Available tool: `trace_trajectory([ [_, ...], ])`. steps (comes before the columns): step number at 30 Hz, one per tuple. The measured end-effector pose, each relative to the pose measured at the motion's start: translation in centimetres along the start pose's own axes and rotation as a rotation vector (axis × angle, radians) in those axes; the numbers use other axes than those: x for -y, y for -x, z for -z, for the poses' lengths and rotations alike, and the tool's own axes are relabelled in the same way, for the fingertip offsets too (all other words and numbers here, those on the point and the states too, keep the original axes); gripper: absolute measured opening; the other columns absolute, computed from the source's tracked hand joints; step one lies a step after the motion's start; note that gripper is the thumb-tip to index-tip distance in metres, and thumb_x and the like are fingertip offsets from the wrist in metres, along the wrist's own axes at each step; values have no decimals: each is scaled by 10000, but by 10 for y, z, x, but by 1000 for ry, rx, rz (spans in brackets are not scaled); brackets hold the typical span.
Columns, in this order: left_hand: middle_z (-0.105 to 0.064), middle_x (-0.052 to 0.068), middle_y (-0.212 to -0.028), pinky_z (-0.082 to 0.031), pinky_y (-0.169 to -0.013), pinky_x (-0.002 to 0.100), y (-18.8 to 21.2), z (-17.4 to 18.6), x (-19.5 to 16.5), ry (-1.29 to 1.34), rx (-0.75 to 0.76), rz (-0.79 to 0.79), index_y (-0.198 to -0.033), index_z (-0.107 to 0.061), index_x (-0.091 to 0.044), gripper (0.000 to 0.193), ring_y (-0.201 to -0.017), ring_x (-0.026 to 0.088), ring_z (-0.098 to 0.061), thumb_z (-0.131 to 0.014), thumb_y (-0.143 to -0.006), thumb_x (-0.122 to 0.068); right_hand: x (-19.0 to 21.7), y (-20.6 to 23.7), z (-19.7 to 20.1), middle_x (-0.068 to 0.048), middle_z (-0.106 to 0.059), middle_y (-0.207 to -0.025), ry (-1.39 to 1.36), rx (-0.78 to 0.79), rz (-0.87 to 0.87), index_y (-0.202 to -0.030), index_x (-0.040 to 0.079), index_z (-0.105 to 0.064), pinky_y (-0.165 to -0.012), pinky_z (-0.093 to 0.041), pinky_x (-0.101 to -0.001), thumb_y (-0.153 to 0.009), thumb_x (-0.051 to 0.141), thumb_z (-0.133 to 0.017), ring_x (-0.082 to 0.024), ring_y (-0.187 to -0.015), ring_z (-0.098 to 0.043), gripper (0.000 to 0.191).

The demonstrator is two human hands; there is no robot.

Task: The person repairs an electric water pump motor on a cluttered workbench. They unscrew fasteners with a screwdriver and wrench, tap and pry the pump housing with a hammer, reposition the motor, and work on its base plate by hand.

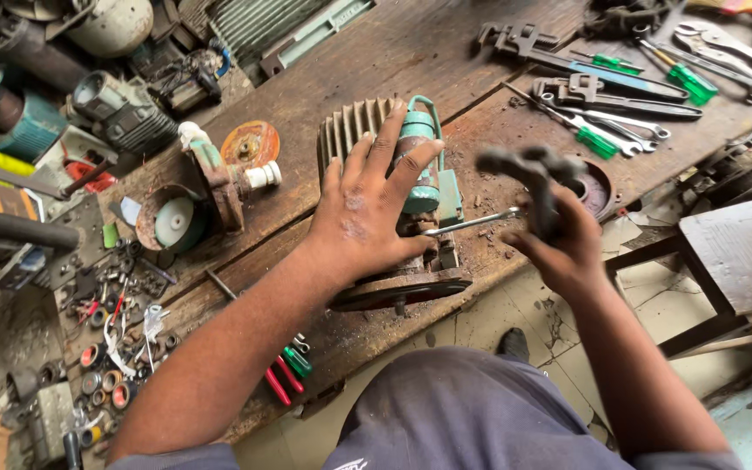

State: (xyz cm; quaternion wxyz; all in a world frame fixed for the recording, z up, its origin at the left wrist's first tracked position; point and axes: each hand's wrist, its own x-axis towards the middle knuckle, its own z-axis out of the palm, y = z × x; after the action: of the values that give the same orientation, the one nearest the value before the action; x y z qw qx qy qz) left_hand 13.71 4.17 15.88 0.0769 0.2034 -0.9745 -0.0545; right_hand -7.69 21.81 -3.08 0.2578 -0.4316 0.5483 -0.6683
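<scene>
Crowded tabletop [411, 52], open lane up the middle.
Bare wood is lying open beyond the finned motor [393, 209]; wrenches and screwdrivers [607, 109] are blocking the right, a pump part [211, 183] and loose bearings [102, 374] are crowding the left, and a stool [737, 252] is standing off the edge.

No packages, labels, signs or screens, seemingly.

Worn wooden bench [411, 52], scarred, dusted with rust flakes. On it: finned motor [393, 209] at the front edge; pump part [211, 187] just left of it, beside an orange disc [250, 144]. Pipe wrenches [585, 65], spanners [620, 126], green screwdrivers [685, 78] far right. Red-handled pliers [282, 376] near front. Bearings [102, 379] heaped far left.
</scene>
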Motion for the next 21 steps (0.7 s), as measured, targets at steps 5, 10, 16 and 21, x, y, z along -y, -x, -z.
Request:
trace_trajectory([
  [5,-139,131,-1648,-319,-1054,676,0,-3,1,10,-23,-5,-1525,-295,-376,1187,-1416,489,-348,-948,-551,-560,22,-26,-24,-63,-691,-1105,-182,83,32,-1217,47,-566,-854,-621,-304,-859,14,-828,-123,-1005,-691,445],
  [10,-252,148,-1662,-361,-1111,621,10,1,22,175,-125,-76,-1552,-351,-295,1089,-1451,434,-403,-915,-671,-595,50,-33,-28,-90,-693,-894,380,103,215,-1061,40,-639,-716,-554,-320,-770,88,-895,-177,-795,-664,390],
  [16,-416,89,-1675,-454,-1221,511,51,6,39,336,-155,122,-1559,-443,-234,854,-1498,359,-511,-875,-848,-431,52,-35,-31,-107,-631,-827,615,132,531,-1018,50,-665,-608,-486,-394,-802,29,-774,-287,-682,-634,243],
  [21,-380,116,-1619,-353,-1237,574,52,3,16,227,-128,185,-1561,-380,-221,1043,-1472,362,-436,-932,-708,-458,44,-41,-32,-104,-626,-834,684,92,637,-978,66,-667,-586,-448,-403,-794,131,-881,-280,-678,-623,290],
])
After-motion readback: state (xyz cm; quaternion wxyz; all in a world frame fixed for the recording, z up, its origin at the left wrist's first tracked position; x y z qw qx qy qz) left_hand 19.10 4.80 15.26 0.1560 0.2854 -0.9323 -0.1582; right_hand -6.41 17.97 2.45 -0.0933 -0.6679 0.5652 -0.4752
